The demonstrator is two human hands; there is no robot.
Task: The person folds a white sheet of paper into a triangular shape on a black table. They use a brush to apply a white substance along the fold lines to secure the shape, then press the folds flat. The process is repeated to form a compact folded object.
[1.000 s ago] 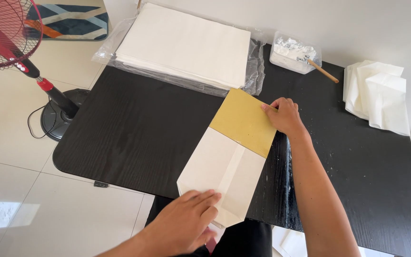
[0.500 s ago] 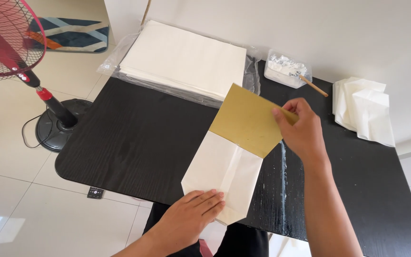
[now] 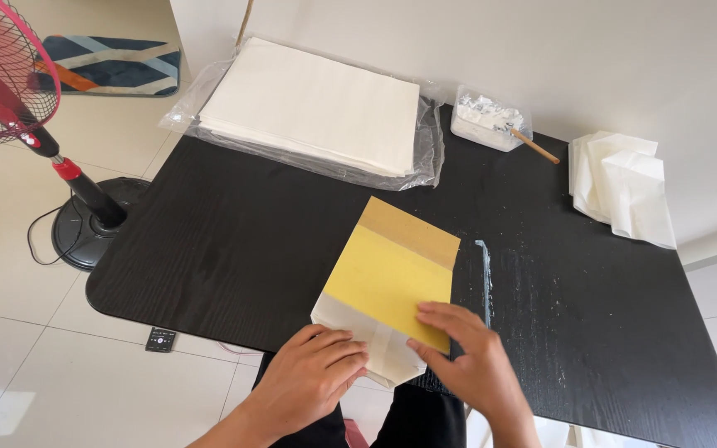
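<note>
While both hands press on the folded paper (image 3: 387, 286) at the table's (image 3: 209, 249) near edge, left hand (image 3: 313, 377) lies flat, palm down, on its white end; right hand (image 3: 466, 357) has fingers spread on the yellow flap, gripping nothing. Paper stack (image 3: 313, 104) at far edge, glue tub (image 3: 487, 120) beside it

Black table (image 3: 209, 249) on pale floor tiles (image 3: 10, 290), red fan (image 3: 2, 70), white wall (image 3: 499, 50).
</note>
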